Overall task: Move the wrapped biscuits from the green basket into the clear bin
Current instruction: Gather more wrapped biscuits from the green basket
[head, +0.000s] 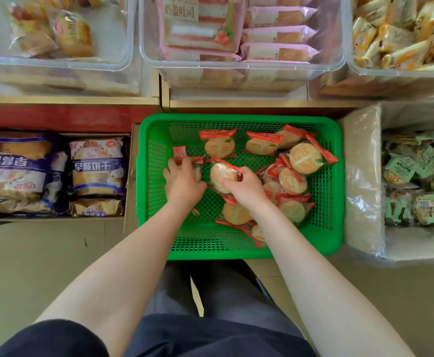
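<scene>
A green mesh basket (154, 140) sits on the floor before me, holding several round biscuits in clear wrappers with red ends (304, 157). My left hand (183, 181) is inside the basket at its left, fingers curled over red-wrapped packets (182, 154). My right hand (244, 188) grips one wrapped biscuit (221, 175) near the basket's middle. Clear bins stand on the shelf beyond the basket; the middle one (236, 78) holds pink-wrapped cakes.
A clear bin (56, 63) with buns stands at upper left, another (391, 73) with yellow packets at upper right. A carton with blue biscuit bags (95, 166) lies left of the basket. A plastic-lined box of green packets (416, 176) lies right. My legs are below.
</scene>
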Tool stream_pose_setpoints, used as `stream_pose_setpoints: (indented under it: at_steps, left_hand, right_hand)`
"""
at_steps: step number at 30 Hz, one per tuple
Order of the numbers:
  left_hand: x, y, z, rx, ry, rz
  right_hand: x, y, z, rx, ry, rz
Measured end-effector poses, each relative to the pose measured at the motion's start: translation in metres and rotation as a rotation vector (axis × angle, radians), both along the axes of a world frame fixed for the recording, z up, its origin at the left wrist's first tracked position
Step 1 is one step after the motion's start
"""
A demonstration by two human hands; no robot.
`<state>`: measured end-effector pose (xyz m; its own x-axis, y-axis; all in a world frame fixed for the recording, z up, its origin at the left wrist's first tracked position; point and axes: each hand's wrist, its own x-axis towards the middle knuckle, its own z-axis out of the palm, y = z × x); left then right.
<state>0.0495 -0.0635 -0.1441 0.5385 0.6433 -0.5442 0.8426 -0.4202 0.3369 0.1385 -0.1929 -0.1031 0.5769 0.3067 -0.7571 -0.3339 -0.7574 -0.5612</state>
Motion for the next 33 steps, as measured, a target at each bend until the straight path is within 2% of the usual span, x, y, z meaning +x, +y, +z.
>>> stream_pose_setpoints:
  at_steps: [2, 3, 5, 7, 9, 12, 14, 17, 21, 24, 26, 29, 33]
  left_hand:
    - [0.006, 0.005, 0.010, -0.186, -0.134, 0.218]
    - [0.007, 0.007, 0.018, -0.339, -0.228, 0.365]
    - [0.006, 0.013, 0.038, -0.746, -0.392, 0.685]
    - [-0.001, 0.020, 0.055, -1.175, -0.455, 0.943]
    - [-0.009, 0.024, 0.071, -1.445, -0.494, 0.980]
    - [-0.012, 0.025, 0.097, -1.672, -0.535, 0.765]
    - [-0.011, 0.026, 0.116, -1.641, -0.543, 0.642]
    - [-0.011, 0.037, 0.144, -1.465, -0.557, 0.581]
    - [-0.023, 0.064, 0.177, -1.352, -0.543, 0.639]
    - [-0.040, 0.095, 0.197, -1.320, -0.579, 0.652]
    - [-0.051, 0.117, 0.207, -1.327, -0.622, 0.595]
    - [-0.075, 0.151, 0.220, -1.352, -0.665, 0.458]
    - [-0.125, 0.212, 0.226, -1.374, -0.745, 0.308]
  right_hand:
    - [0.004, -0.004, 0.006, 0.054, 0.045, -0.102]
    - [0.006, -0.006, 0.010, 0.093, 0.071, -0.161]
    - [0.011, -0.011, 0.022, 0.176, 0.144, -0.277]
    - [0.017, -0.015, 0.036, 0.282, 0.260, -0.409]
    - [0.021, -0.017, 0.052, 0.406, 0.367, -0.491]
    - [0.022, -0.012, 0.080, 0.472, 0.405, -0.433]
    - [0.018, -0.004, 0.099, 0.493, 0.379, -0.386]
    - [0.011, 0.012, 0.126, 0.535, 0.292, -0.432]
    - [-0.001, 0.035, 0.158, 0.610, -0.048, -0.506]
    - [-0.021, 0.064, 0.186, 0.704, -0.284, -0.247]
    - [-0.040, 0.089, 0.201, 0.633, -0.404, 0.015]
    - [-0.072, 0.127, 0.216, 0.559, -0.398, 0.147]
    - [-0.119, 0.188, 0.223, 0.596, -0.393, 0.007]
